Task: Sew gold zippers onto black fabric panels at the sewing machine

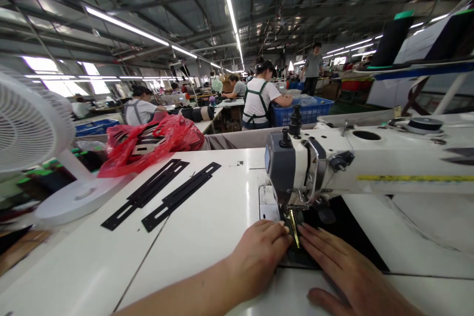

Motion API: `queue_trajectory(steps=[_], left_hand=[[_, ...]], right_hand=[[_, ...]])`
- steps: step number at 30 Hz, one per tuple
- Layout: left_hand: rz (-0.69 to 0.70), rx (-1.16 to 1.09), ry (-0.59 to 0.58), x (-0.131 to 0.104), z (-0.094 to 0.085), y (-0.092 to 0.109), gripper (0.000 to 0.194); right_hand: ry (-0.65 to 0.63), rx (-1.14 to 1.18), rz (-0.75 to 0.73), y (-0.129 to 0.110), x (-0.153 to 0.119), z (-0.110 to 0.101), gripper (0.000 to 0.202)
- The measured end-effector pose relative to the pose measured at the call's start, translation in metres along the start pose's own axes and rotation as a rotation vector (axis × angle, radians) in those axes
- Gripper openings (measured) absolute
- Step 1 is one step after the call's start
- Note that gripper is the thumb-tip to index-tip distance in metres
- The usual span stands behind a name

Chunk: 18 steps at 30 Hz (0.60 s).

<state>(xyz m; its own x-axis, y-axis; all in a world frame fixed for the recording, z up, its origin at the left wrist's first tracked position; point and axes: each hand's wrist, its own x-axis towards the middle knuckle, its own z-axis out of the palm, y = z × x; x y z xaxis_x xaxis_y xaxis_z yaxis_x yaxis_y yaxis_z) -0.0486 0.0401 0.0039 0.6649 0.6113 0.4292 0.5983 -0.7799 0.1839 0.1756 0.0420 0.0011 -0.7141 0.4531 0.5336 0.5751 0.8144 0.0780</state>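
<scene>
A gold-toothed zipper point(295, 229) runs lengthwise under the needle area of a white and grey sewing machine point(296, 163). It lies on a dark piece that spreads to the right as black fabric point(355, 237). My left hand point(259, 252) is closed, its curled fingertips pressing the dark edge left of the zipper. On the other side my right hand point(342, 266) lies flat, fingers stretched out and tips next to the zipper, thumb apart. Further left on the white table point(207, 237) rest several black slotted strips point(181, 190) in two overlapping groups. The presser foot is partly hidden.
A red plastic bag point(159, 133) holding slotted pieces stands at the table's back left, beside a white fan point(70, 177). Thread cones point(392, 42) rise at upper right. Behind the table, a person point(259, 96) leans over a blue crate point(307, 108); other people sit further off.
</scene>
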Motion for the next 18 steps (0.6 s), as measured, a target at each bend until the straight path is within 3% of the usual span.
queue_trajectory(steps=[5,8,11,15,18], left_hand=[[0.002,-0.059,-0.059,0.003,-0.013,0.001,0.026],[-0.153,-0.111,-0.092,0.012,-0.022,0.0,0.021],[-0.317,-0.064,-0.075,0.024,-0.021,-0.001,0.024],[-0.308,0.099,-0.028,0.026,-0.009,0.002,0.014],[-0.213,0.134,-0.036,0.018,0.0,0.011,0.008]], right_hand=[[-0.001,0.137,-0.024,-0.002,0.012,-0.009,0.031],[-0.19,0.309,0.152,0.014,0.039,-0.019,0.025],[-0.317,0.358,0.261,0.027,0.062,-0.034,0.032],[-0.311,0.33,0.263,0.02,0.061,-0.036,0.032],[-0.175,0.203,0.133,0.001,0.035,-0.018,0.024]])
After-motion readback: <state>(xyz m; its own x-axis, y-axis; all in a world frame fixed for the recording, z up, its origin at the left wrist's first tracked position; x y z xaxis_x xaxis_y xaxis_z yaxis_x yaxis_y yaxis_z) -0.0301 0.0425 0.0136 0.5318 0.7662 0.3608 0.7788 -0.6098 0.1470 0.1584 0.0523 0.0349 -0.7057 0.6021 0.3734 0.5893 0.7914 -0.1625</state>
